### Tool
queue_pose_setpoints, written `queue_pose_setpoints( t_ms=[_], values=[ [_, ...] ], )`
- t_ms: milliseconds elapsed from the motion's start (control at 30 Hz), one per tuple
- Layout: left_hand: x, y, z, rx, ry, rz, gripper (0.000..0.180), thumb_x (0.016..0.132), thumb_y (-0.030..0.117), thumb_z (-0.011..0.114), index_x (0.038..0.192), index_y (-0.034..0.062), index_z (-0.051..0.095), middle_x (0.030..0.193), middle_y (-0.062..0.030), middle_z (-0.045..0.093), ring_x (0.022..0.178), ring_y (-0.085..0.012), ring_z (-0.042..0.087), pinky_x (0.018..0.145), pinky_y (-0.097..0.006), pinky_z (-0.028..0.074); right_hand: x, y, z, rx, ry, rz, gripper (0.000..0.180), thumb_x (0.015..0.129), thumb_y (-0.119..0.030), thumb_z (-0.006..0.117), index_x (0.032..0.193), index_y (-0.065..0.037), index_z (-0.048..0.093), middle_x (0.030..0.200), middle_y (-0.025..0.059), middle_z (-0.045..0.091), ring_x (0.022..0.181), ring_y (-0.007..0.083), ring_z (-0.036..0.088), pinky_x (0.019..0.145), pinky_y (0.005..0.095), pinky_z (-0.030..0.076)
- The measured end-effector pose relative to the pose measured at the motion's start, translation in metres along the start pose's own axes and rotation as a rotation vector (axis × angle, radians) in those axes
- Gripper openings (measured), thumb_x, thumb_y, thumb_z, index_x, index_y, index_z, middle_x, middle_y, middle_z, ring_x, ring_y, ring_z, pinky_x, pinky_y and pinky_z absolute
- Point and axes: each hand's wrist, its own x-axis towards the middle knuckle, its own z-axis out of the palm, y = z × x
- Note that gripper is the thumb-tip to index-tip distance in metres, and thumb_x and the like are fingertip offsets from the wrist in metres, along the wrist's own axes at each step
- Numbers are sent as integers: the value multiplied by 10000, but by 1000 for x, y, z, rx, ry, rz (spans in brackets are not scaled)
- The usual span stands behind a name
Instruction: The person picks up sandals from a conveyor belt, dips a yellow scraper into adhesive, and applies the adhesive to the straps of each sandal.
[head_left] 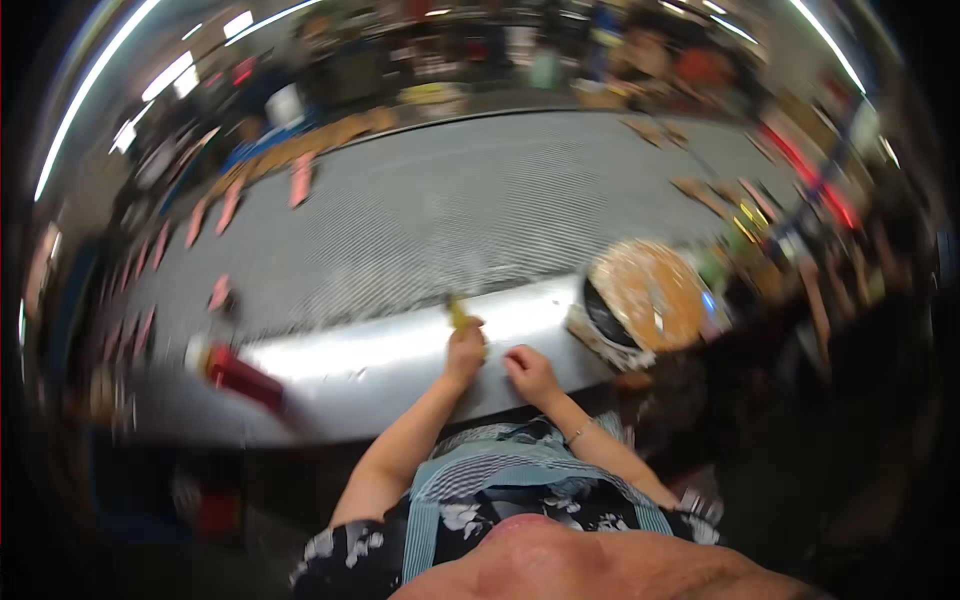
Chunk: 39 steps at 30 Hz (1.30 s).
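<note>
Right there, the left hand [464,358] had a firm grip on a yellow tool [459,313], its dark tip pointing out over the metal bench [335,355] toward the grey ribbed belt [450,190]! Just beside it, the right hand [532,375] curled inward; whether it held anything, you couldn't tell. Off left lay a red bottle [245,380], its surface too blurred for any label to be read. Over right, clear plastic wrap [612,258] covered a round orange-tan item [655,295]. Pink pieces [301,180] dotted the belt.
</note>
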Motion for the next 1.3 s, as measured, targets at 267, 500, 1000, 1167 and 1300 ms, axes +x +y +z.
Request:
queue_pose_setpoints(
  t_ms=[267,500,1000,1167,1300],
  values=[
    [77,26,79,-148,-91,40,179,941,226,511,927,49,537,686,-37,519,602,-144,522,582,-275,444,4,19,-40,0,164,17,119,850,-141,615,916,-42,603,802,119,619,698,262,613,643,335,485],
    [120,-6,101,-269,-51,-89,94,922,146,497,858,77,491,651,-5,463,565,-113,469,528,-251,415,7,11,-34,-81,80,19,124,850,-149,610,915,-47,587,818,109,616,716,278,617,641,347,486],
    [139,-9,85,-539,-116,-314,190,956,200,507,840,53,474,693,-45,463,640,-157,468,633,-285,450,44,-157,-234,766,202,-749,642,955,-600,265,700,-80,543,667,57,570,578,189,538,773,394,443],
    [138,-7,94,-527,-117,-320,147,944,166,526,862,50,489,714,-39,496,661,-141,501,644,-279,472,41,-198,-248,622,20,-1104,626,1001,-484,256,700,-33,569,550,71,525,469,188,521,837,410,471],
    [141,-13,95,-544,-126,-326,142,944,167,527,872,48,501,725,-40,503,659,-145,504,643,-278,474,42,-196,-250,641,-75,-1036,619,1021,-391,232,722,15,592,531,96,509,473,199,528,883,428,487]
  ],
)
